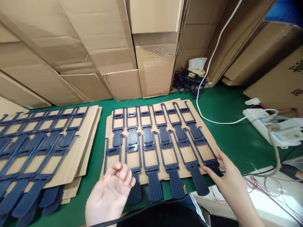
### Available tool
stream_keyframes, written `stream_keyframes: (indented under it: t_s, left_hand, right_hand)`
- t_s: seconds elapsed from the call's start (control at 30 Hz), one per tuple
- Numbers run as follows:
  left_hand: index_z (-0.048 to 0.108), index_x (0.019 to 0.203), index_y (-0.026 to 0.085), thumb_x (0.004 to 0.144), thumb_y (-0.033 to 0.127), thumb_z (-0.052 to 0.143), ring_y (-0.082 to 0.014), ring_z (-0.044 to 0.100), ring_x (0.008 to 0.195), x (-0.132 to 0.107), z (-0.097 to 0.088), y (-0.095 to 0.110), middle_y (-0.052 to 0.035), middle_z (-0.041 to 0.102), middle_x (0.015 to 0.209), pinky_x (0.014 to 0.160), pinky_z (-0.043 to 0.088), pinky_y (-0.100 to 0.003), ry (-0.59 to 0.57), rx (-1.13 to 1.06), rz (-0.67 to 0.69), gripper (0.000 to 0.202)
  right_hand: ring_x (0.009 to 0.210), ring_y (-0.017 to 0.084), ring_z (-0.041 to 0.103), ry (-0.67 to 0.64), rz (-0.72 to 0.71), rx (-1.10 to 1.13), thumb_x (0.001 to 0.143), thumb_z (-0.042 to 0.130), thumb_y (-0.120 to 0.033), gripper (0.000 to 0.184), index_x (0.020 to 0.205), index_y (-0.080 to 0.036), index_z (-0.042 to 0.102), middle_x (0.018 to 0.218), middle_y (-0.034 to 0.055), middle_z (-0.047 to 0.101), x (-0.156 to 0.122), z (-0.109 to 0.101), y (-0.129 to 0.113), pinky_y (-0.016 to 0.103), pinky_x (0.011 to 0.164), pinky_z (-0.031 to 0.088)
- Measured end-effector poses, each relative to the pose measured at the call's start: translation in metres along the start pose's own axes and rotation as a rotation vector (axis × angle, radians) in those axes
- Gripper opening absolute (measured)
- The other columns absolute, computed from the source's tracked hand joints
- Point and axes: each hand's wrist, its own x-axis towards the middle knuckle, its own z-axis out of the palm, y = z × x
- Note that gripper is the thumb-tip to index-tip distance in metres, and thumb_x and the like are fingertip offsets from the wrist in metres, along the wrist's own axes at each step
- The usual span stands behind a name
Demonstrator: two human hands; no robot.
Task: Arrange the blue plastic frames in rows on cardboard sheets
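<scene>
Two rows of dark blue plastic frame parts (163, 138) lie side by side on a cardboard sheet (208, 151) on the green table. My right hand (227, 176) rests on the rightmost part (214, 165) of the near row, fingers stretched flat, gripping nothing. My left hand (111, 189) hovers palm-up over the near left corner of the sheet, fingers loosely curled and apart, holding nothing. It covers the lower end of the leftmost part.
A second stack of cardboard sheets (87, 148) with more blue parts lies at left. Cardboard boxes (146, 53) wall the back. A white cable (203, 85) runs to white devices (279, 126) at right. Loose blue parts (187, 82) sit at the back.
</scene>
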Motion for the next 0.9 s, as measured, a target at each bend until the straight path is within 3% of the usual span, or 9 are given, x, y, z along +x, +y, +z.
stream_keyframes:
  t_s: [0.37, 0.53, 0.63, 0.77, 0.9]
  left_hand:
    - [0.059, 0.075, 0.017, 0.068, 0.022, 0.061, -0.0120, 0.042, 0.057, 0.002, 0.001, 0.000, -0.0015, 0.044, 0.065, 0.053, 0.046, -0.026, 0.147, -0.007, -0.022, 0.009]
    - [0.059, 0.075, 0.018, 0.065, 0.025, 0.064, -0.0105, 0.041, 0.055, -0.003, 0.001, 0.007, -0.0013, 0.045, 0.065, 0.049, 0.041, -0.022, 0.166, 0.098, -0.017, 0.013]
    - [0.060, 0.081, 0.019, 0.067, 0.034, 0.066, -0.0081, 0.038, 0.049, -0.007, -0.007, 0.022, -0.0006, 0.047, 0.064, 0.042, 0.033, -0.017, 0.223, 0.374, 0.091, 0.021]
    - [0.059, 0.086, 0.021, 0.066, 0.043, 0.066, -0.0090, 0.038, 0.050, 0.002, -0.036, 0.048, -0.0002, 0.051, 0.067, 0.040, 0.026, -0.017, 0.374, 0.872, 0.265, 0.031]
    - [0.059, 0.089, 0.020, 0.069, 0.052, 0.056, -0.0125, 0.042, 0.055, 0.020, -0.075, 0.065, -0.0012, 0.054, 0.073, 0.049, 0.035, -0.022, 0.542, 1.333, 0.193, 0.038]
  right_hand:
    - [0.092, 0.028, 0.056, 0.031, -0.075, -0.065, 0.075, 0.054, -0.054, 0.069, 0.129, -0.014, 0.041, 0.116, 0.0149, 0.054, -0.002, 0.006, 0.004, 0.045, 0.081, 0.045]
    - [0.100, 0.031, 0.053, 0.048, -0.105, -0.081, 0.077, 0.050, -0.055, 0.068, 0.130, -0.014, 0.039, 0.119, 0.0157, 0.052, -0.007, 0.004, -0.004, 0.047, 0.083, 0.043]
    - [0.113, 0.037, 0.044, 0.167, -0.106, -0.151, 0.077, 0.048, -0.057, 0.072, 0.132, -0.013, 0.037, 0.126, 0.0193, 0.044, -0.009, -0.001, -0.013, 0.055, 0.088, 0.037]
    - [0.119, 0.037, 0.038, 0.311, -0.136, -0.140, 0.081, 0.045, -0.052, 0.063, 0.131, -0.014, 0.039, 0.134, 0.0181, 0.036, -0.003, -0.014, -0.025, 0.057, 0.093, 0.030]
    - [0.111, 0.032, 0.047, 0.250, -0.164, -0.019, 0.082, 0.043, -0.047, 0.052, 0.123, -0.015, 0.049, 0.123, 0.0149, 0.049, 0.017, -0.023, -0.021, 0.050, 0.087, 0.041]
